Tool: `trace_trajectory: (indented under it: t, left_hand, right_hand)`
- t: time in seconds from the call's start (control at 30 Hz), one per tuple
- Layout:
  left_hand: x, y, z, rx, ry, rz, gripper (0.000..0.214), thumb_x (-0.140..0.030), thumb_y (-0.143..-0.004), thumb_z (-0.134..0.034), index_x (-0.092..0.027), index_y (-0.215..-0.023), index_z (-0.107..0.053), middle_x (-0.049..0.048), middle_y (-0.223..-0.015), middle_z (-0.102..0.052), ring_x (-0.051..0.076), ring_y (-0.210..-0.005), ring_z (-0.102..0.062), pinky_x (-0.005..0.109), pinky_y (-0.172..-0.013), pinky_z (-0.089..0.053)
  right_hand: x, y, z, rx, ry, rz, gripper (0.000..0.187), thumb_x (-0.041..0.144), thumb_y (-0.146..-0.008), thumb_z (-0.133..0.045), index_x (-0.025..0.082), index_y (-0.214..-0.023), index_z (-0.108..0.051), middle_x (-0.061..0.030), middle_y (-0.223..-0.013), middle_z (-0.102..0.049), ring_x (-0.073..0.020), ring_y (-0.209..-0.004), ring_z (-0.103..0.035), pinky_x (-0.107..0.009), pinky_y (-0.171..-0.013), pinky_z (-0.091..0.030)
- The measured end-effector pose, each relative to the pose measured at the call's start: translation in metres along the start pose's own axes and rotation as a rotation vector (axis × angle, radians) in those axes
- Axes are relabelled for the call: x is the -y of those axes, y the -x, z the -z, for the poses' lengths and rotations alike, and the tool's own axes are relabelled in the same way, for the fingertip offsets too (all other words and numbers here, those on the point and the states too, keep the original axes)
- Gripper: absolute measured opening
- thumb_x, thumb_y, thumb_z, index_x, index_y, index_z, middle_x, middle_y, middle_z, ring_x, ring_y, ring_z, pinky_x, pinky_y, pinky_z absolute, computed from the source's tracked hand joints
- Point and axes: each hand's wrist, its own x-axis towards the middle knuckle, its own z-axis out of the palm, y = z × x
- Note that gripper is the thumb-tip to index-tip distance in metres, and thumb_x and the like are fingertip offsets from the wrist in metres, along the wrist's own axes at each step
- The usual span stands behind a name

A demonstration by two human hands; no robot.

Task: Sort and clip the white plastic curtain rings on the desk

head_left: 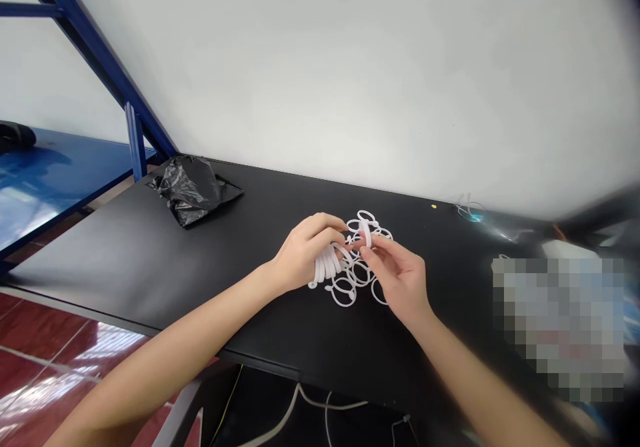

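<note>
My left hand [306,247] is closed around several white plastic rings [327,264], lined up side by side like a stack. Between the thumb and fingers of my right hand [403,277] is one white ring [367,234], close to the left fingertips. Beneath and between both hands, a loose pile of thin white open rings [361,280] with knobbed ends lies on the black table [270,327]. My fingers cover part of the pile.
A crumpled black plastic bag [193,190] lies at the back left. Blue metal framing [100,47] rises beside a blue table [55,167]. Clear plastic and wires [470,212] sit at the right, near a blurred-out item [560,320]. Cables [285,417] hang below the front edge.
</note>
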Motion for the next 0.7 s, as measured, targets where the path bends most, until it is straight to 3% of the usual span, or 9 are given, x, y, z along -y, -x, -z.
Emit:
trace_trajectory:
  t: [0.07,0.17,0.33,0.53,0.6,0.7]
  left_hand:
    - [-0.001,0.0,0.0,0.001,0.1,0.082,0.012,-0.02,-0.088,-0.062,-0.019,-0.097,-0.054,0.0115,-0.112,-0.062,0.019,-0.101,-0.062,0.033,-0.082,-0.053]
    - [-0.002,0.001,0.001,0.09,0.209,0.143,0.024,-0.023,-0.09,-0.061,-0.018,-0.112,-0.052,0.0115,-0.114,-0.063,0.02,-0.104,-0.061,0.035,-0.087,-0.052]
    - [-0.001,0.001,0.002,0.132,0.17,0.077,0.014,-0.017,-0.091,-0.057,-0.018,-0.105,-0.06,0.0068,-0.091,-0.069,0.018,-0.081,-0.064,0.031,-0.075,-0.051]
    - [0.009,0.0,0.006,0.118,0.142,-0.019,0.025,-0.016,-0.092,-0.057,-0.02,-0.116,-0.064,0.013,-0.112,-0.069,0.022,-0.099,-0.067,0.034,-0.081,-0.056]
    - [0.012,0.0,0.008,0.12,0.081,-0.056,0.028,-0.015,-0.093,-0.054,-0.019,-0.119,-0.062,0.0123,-0.108,-0.069,0.021,-0.096,-0.067,0.034,-0.079,-0.056]
    - [0.014,0.001,0.01,0.057,-0.028,-0.071,0.026,-0.011,-0.094,-0.049,-0.016,-0.116,-0.062,0.0133,-0.108,-0.066,0.02,-0.091,-0.066,0.031,-0.074,-0.056]
  right_hand:
    - [0.0,0.002,0.001,0.035,0.131,0.159,0.023,0.021,-0.087,-0.065,0.027,-0.107,-0.073,-0.0044,-0.102,-0.075,-0.023,-0.093,-0.071,-0.041,-0.084,-0.058]
    - [0.001,0.003,0.002,0.072,0.207,0.286,0.019,0.016,-0.087,-0.064,0.027,-0.097,-0.076,-0.0046,-0.101,-0.075,-0.024,-0.093,-0.07,-0.041,-0.082,-0.058]
    - [0.004,0.003,0.002,0.027,0.129,0.206,0.018,0.017,-0.087,-0.065,0.026,-0.099,-0.073,-0.004,-0.094,-0.075,-0.0213,-0.086,-0.07,-0.036,-0.073,-0.06]
    - [0.0,-0.021,0.016,-0.204,0.199,0.056,0.012,0.03,-0.086,-0.065,0.02,-0.089,-0.072,-0.0061,-0.086,-0.074,-0.02,-0.075,-0.07,-0.034,-0.066,-0.059]
    - [-0.003,-0.038,0.023,-0.141,0.343,0.024,0.014,0.031,-0.084,-0.067,0.019,-0.088,-0.072,-0.0075,-0.09,-0.075,-0.0229,-0.084,-0.07,-0.037,-0.074,-0.058]
    - [-0.006,-0.062,0.03,0.106,0.648,0.056,0.012,0.026,-0.082,-0.065,0.019,-0.09,-0.072,-0.0065,-0.094,-0.075,-0.0241,-0.091,-0.068,-0.042,-0.085,-0.054]
